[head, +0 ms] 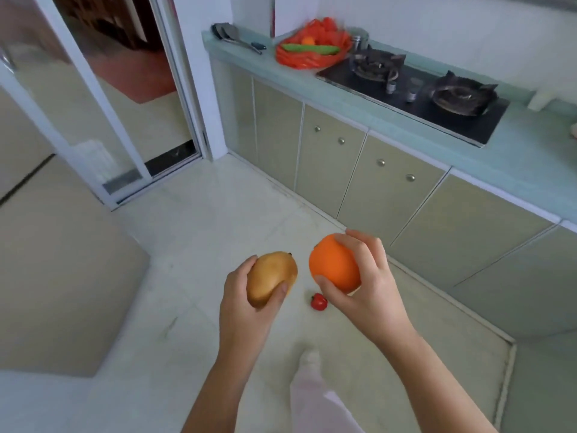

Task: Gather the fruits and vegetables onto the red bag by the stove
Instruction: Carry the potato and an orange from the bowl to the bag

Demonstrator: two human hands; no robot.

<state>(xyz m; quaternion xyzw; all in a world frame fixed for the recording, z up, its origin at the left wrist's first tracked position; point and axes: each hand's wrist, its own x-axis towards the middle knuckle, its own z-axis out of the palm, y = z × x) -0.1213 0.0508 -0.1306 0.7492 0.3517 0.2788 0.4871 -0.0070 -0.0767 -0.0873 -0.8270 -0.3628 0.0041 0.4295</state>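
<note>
Left hand [249, 303] held out low over the floor [193, 232]; fingers and thumb curled round a mango [270, 276], yellow-brown, tilted up and away, dark stem tip at the far end; thumb lies across its near face. Right hand [368, 276] beside it, a little higher; grips an orange [332, 262] from the right, fingers over the top, thumb under the near side. Mango and orange close together with a gap between, not touching. Both forearms bare, reaching in from the bottom edge.

On the floor below that gap: one small red fruit [319, 302] with a green cap; kind uncertain; lying free, no hand on it. A foot [309, 362] in pale footwear near it, blurred.

Bag [299, 59], red and crumpled, sits on the counter [240, 53] toward its far left end; right edge just beside the stove [415, 98]; cannot tell whether it touches the black plate. In the bag: a long green vegetable [312, 49] lying crosswise; a small orange piece [308, 40] just behind it. Mango, orange and red fruit all well apart from the bag.

Stove: black top, two burners, two knobs between them. Metal cup [360, 39] behind the bag's right side. Utensils [232, 35] on the counter left of the bag, handles pointing toward it. Cabinets [331, 157] under the counter, pale green doors, round knobs. Sliding glass door [93, 120] at left; darker room beyond.
</note>
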